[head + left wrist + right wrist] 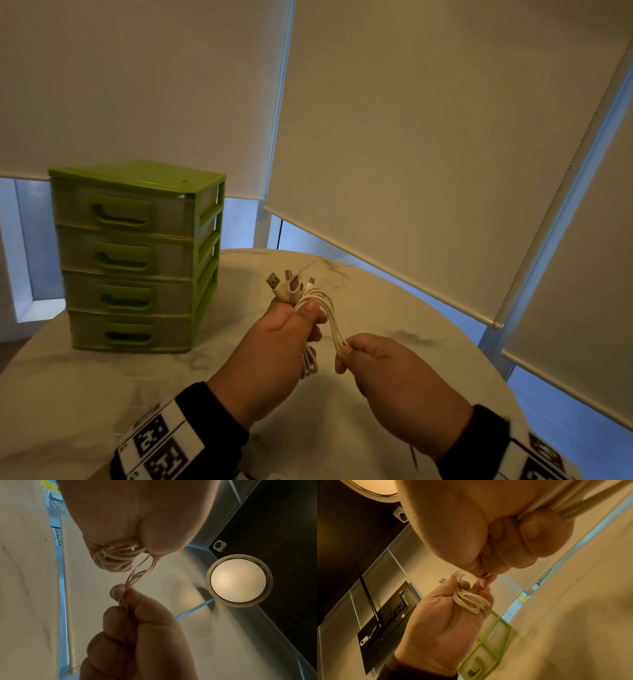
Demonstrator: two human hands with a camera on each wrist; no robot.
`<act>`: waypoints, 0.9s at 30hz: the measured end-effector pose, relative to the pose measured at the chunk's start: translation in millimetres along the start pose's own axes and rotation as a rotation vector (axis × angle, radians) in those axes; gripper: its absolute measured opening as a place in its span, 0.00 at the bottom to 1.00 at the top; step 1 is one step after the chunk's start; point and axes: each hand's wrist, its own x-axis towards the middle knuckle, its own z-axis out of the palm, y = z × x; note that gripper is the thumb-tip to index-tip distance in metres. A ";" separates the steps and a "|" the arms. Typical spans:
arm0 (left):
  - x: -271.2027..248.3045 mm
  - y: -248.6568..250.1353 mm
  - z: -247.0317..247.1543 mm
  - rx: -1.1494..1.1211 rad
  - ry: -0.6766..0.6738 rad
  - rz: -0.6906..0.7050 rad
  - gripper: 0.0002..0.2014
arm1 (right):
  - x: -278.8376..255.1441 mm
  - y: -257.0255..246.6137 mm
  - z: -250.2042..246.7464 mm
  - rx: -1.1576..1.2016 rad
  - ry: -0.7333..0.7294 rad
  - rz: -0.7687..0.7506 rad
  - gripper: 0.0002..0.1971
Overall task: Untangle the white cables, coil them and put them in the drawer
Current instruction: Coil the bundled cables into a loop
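Note:
A bundle of white cables (322, 308) hangs in the air between both hands above the marble table (411, 308). My left hand (305, 317) grips the looped part, thumb pressed on top, with three USB plugs (289, 284) sticking up out of the fist. Coiled loops (471, 601) lie across its palm in the right wrist view. My right hand (344, 353) pinches several strands (135, 577) just right of the left fist. The green drawer unit (137, 257) stands at the left, all drawers closed.
Roller blinds (428, 137) cover the windows behind the table. One thin white strand (414, 459) trails down below my right wrist. Bare marble (85, 383) lies in front of the drawer unit and around the hands. A round ceiling lamp (238, 581) glows overhead.

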 end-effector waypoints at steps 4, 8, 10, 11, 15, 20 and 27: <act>-0.2 -2.6 6.6 -0.168 -0.057 -0.013 0.16 | -1.1 -5.4 4.8 -0.031 -0.086 -0.011 0.15; 0.9 -6.3 5.9 -0.229 -0.104 -0.077 0.17 | -3.0 -9.2 2.7 0.070 -0.176 0.052 0.13; 0.9 -7.3 2.9 -0.243 -0.176 -0.115 0.15 | 1.1 -9.6 1.3 0.178 -0.228 0.163 0.19; 0.1 -7.4 2.4 -0.241 -0.208 -0.136 0.14 | 0.0 -11.6 2.2 0.220 -0.279 0.260 0.24; -3.5 -5.7 9.3 -0.141 -0.176 -0.136 0.12 | -1.0 -3.6 10.3 0.359 -0.346 0.307 0.25; 7.9 2.2 10.2 -0.623 0.093 -0.114 0.09 | -6.2 7.0 9.0 0.425 -0.259 0.104 0.07; 28.1 3.2 -19.7 -0.817 0.163 -0.175 0.10 | -24.6 32.6 16.4 0.592 -0.553 0.150 0.12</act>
